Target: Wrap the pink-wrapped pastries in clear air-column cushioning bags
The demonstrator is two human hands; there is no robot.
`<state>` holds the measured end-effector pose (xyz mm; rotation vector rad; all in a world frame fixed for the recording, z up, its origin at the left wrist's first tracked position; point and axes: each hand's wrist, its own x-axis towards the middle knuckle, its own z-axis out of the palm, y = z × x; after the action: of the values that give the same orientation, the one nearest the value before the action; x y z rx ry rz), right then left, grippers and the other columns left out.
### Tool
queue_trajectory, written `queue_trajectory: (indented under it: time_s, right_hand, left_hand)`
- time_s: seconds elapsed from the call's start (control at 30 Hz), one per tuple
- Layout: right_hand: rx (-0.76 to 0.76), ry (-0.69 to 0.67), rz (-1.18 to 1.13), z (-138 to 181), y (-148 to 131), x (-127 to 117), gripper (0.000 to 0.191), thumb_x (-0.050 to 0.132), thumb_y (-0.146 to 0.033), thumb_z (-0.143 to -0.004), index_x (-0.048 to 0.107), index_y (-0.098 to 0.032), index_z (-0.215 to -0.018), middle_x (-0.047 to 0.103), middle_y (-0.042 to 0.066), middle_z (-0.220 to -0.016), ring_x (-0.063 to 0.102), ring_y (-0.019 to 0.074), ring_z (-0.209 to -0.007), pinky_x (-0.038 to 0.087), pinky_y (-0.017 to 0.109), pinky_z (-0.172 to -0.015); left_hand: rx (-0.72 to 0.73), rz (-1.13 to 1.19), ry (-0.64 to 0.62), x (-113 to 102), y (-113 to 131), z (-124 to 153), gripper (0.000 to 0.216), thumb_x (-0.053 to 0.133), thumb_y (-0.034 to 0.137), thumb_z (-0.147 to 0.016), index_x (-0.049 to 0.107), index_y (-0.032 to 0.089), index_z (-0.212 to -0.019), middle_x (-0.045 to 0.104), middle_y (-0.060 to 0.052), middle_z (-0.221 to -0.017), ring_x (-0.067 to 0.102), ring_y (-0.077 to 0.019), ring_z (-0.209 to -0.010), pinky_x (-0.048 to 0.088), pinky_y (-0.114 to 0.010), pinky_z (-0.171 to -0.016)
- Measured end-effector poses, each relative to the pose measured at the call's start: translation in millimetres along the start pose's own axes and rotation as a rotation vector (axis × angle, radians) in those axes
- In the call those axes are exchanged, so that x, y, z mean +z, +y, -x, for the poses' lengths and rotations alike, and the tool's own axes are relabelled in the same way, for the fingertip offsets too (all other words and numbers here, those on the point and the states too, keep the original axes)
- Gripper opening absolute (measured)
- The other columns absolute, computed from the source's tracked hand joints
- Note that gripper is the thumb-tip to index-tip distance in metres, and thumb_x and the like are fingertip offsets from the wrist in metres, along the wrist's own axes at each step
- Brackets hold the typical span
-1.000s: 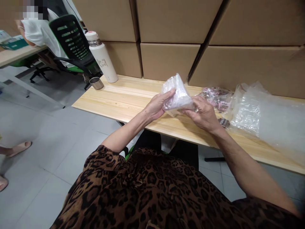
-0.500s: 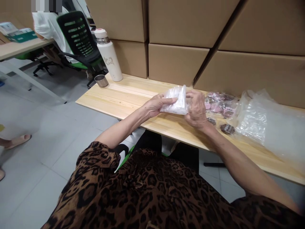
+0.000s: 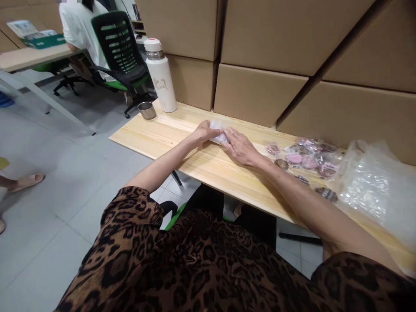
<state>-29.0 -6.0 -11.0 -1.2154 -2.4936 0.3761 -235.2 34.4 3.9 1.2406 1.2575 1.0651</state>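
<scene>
Between my two hands is a clear plastic bag (image 3: 218, 131), low over the wooden table (image 3: 156, 138). My left hand (image 3: 204, 132) grips its left side, the thumb laid across the plastic. At the bag's right end, my right hand (image 3: 238, 145) has its fingers closed on the edge. Part of the bag is hidden by both hands. To the right of my right hand lie several small wrapped pieces in pink and brown, among them a pink one (image 3: 294, 158) and a dark brown one (image 3: 326, 193).
Larger clear plastic bags (image 3: 367, 182) lie on the table's right part. A white flask (image 3: 163, 82) and a metal cup (image 3: 147, 111) stand at the far left. Stacked cardboard boxes (image 3: 260, 93) line the back. Beyond, a person in white sits on a black chair (image 3: 115, 43).
Both hands have moved left and lower with the plastic bag. It was held upright and now looks flatter and more folded. The view has shifted slightly, showing more wrapped pieces.
</scene>
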Motion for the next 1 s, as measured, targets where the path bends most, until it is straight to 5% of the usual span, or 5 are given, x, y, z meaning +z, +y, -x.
queue_trajectory:
  time_s: [0.1,0.23,0.43,0.6,1.0]
  right_hand:
    - [-0.005,-0.002,-0.022,-4.9,-0.5,8.7,0.08,0.024,-0.059,-0.11,0.041,-0.002,-0.164,0.039,0.026,-0.172,0.038,0.0386,-0.162,0.03,0.06,-0.134]
    - [0.007,0.01,-0.046,-3.5,-3.3,15.8,0.08,0.028,-0.055,-0.109,0.037,0.001,-0.166,0.035,0.027,-0.174,0.033,0.0369,-0.165,0.028,0.057,-0.136]
    - [-0.015,-0.006,-0.08,-1.9,2.0,19.5,0.081,0.04,-0.042,-0.101,0.029,0.0,-0.169,0.03,0.025,-0.177,0.031,0.039,-0.166,0.028,0.064,-0.135]
    - [0.007,-0.079,-0.197,2.2,10.2,9.9,0.091,0.045,-0.04,-0.092,0.025,0.004,-0.169,0.026,0.028,-0.177,0.031,0.0411,-0.165,0.026,0.064,-0.135]
    - [0.102,0.037,-0.4,11.3,-2.5,-1.6,0.099,0.047,-0.077,-0.097,0.031,-0.012,-0.169,0.022,0.023,-0.18,0.02,0.0373,-0.169,0.018,0.063,-0.137]
  left_hand:
    - [0.339,-0.524,-0.04,-8.6,-10.8,-0.7,0.07,0.08,0.052,-0.088,0.062,0.017,-0.145,0.055,-0.02,-0.163,0.037,-0.0378,-0.164,0.028,-0.055,-0.136]
    - [0.613,-0.982,-0.301,-13.8,-24.6,6.3,0.077,0.027,0.066,-0.11,0.05,0.012,-0.159,0.047,-0.022,-0.171,0.037,-0.0341,-0.165,0.023,-0.055,-0.138]
    - [0.716,-1.015,-0.39,-22.8,-27.2,10.4,0.107,0.034,0.089,-0.096,0.043,0.007,-0.164,0.05,-0.03,-0.165,0.047,-0.0411,-0.157,0.038,-0.057,-0.13]
    - [0.804,-0.988,-0.414,-24.7,-26.4,6.6,0.101,0.041,0.091,-0.093,0.051,0.013,-0.156,0.062,-0.028,-0.15,0.064,-0.0399,-0.138,0.05,-0.058,-0.118]
    - [0.664,-1.224,-0.282,-35.5,-19.4,-19.3,0.088,0.041,0.076,-0.103,0.047,0.013,-0.163,0.039,-0.028,-0.173,0.044,-0.0404,-0.159,0.037,-0.057,-0.129]
